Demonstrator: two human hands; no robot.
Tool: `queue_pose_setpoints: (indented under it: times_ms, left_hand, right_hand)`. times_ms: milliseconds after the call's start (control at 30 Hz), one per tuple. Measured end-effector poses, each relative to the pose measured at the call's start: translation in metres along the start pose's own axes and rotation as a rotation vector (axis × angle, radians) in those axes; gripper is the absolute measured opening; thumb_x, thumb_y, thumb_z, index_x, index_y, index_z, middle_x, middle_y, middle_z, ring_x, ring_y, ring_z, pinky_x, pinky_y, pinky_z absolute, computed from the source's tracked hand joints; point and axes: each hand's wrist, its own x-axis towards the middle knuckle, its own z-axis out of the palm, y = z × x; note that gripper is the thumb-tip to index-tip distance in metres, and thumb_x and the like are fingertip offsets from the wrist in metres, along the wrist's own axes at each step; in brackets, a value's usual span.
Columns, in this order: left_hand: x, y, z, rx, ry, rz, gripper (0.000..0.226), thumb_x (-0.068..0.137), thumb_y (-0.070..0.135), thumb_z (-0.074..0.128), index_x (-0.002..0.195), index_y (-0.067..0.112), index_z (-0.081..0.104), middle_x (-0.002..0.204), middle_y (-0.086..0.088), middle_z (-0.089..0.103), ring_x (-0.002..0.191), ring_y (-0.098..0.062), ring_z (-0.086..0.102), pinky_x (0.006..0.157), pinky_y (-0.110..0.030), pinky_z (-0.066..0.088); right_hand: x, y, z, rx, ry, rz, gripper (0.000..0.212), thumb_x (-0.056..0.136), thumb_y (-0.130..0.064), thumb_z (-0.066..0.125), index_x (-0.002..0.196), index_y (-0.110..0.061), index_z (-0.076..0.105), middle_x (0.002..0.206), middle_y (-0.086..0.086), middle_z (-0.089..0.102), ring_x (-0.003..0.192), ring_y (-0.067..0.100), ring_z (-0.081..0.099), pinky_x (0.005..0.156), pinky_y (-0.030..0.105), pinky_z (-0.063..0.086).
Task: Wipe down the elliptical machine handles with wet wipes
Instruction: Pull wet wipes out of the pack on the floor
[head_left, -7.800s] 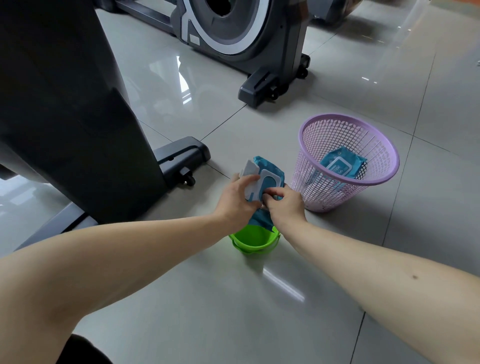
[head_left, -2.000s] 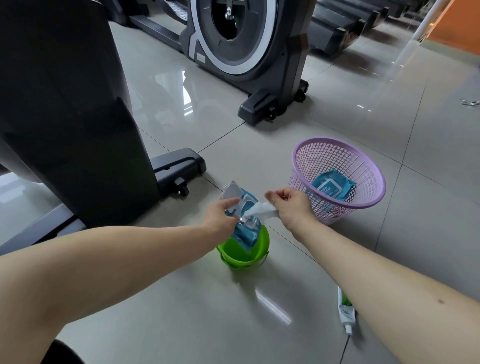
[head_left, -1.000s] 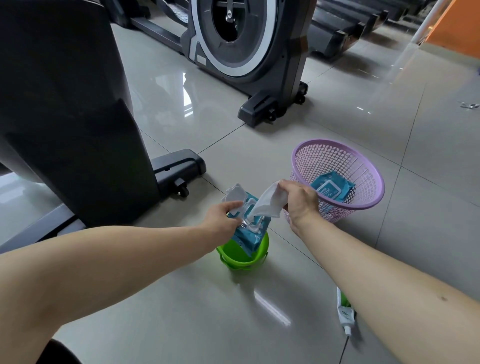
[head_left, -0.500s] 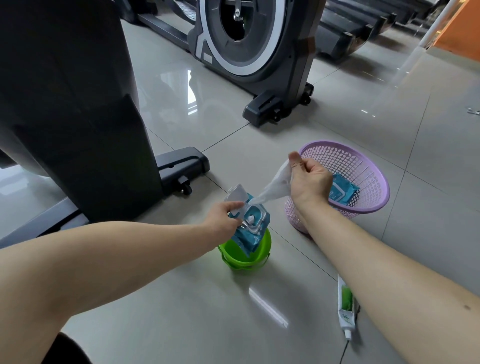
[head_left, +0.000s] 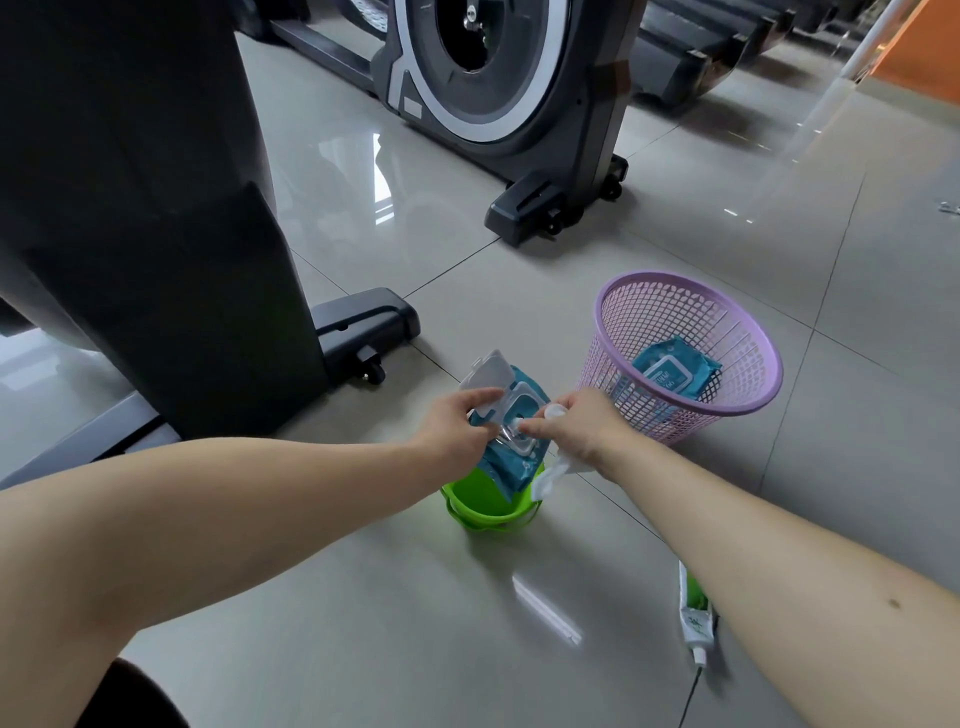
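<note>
In the head view the left hand grips the pack of wipes, which stands in the green bucket on the floor with its lid up. The right hand holds a wipe under its palm while one finger pokes at the pack's hole. The wipe hangs loose, so it could slip out onto the floor and get dirty, and a hard poke might tip the bucket. The handles of the machine are not in sight; if the lid is left up, the other wipes could dry out.
</note>
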Motion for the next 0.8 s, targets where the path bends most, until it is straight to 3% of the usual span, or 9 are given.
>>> queue_pose_setpoints:
  times_ms: [67, 200, 300, 567, 800]
  left_hand:
    - [0.000, 0.000, 0.001, 0.000, -0.008, 0.013, 0.049, 0.092, 0.002, 0.069, 0.136, 0.023, 0.065, 0.134, 0.001, 0.066, 0.117, -0.021, 0.067, 0.101, -0.039, 0.057]
    - [0.000, -0.002, 0.002, 0.021, -0.034, 0.027, 0.049, 0.093, 0.003, 0.068, 0.138, 0.023, 0.064, 0.134, 0.002, 0.066, 0.117, -0.019, 0.067, 0.103, -0.038, 0.056]
    - [0.002, -0.002, 0.001, 0.017, -0.029, 0.025, 0.049, 0.093, 0.003, 0.068, 0.138, 0.023, 0.064, 0.134, 0.001, 0.067, 0.115, -0.019, 0.067, 0.103, -0.038, 0.056]
    - [0.003, -0.002, 0.002, -0.016, -0.039, 0.026, 0.049, 0.093, 0.004, 0.069, 0.138, 0.022, 0.065, 0.131, 0.001, 0.068, 0.114, -0.020, 0.068, 0.102, -0.039, 0.056]
    - [0.006, 0.000, 0.001, -0.016, -0.047, 0.021, 0.048, 0.094, 0.005, 0.069, 0.138, 0.025, 0.064, 0.131, 0.001, 0.068, 0.113, -0.021, 0.069, 0.102, -0.040, 0.057]
  right_hand:
    - [0.000, 0.003, 0.005, -0.015, -0.008, 0.005, 0.031, 0.069, -0.033, 0.093, 0.082, -0.011, 0.076, 0.086, 0.010, 0.077, 0.089, 0.028, 0.075, 0.085, 0.048, 0.063]
    - [-0.002, 0.000, 0.007, -0.042, 0.027, -0.012, 0.015, 0.075, -0.024, 0.085, 0.079, -0.012, 0.077, 0.081, 0.006, 0.076, 0.080, 0.022, 0.072, 0.079, 0.040, 0.061]
    - [-0.001, 0.000, 0.006, -0.036, 0.015, -0.005, 0.020, 0.079, -0.026, 0.084, 0.080, -0.009, 0.074, 0.084, 0.009, 0.075, 0.081, 0.024, 0.069, 0.078, 0.040, 0.059]
    - [-0.004, -0.003, 0.004, 0.009, 0.074, 0.006, 0.018, 0.082, -0.013, 0.066, 0.066, -0.014, 0.058, 0.068, 0.004, 0.055, 0.069, 0.021, 0.051, 0.059, 0.027, 0.039]
    - [0.000, 0.001, -0.003, 0.258, 0.132, 0.031, 0.007, 0.085, -0.013, 0.072, 0.083, -0.007, 0.070, 0.092, 0.011, 0.068, 0.083, 0.024, 0.062, 0.069, 0.030, 0.050]
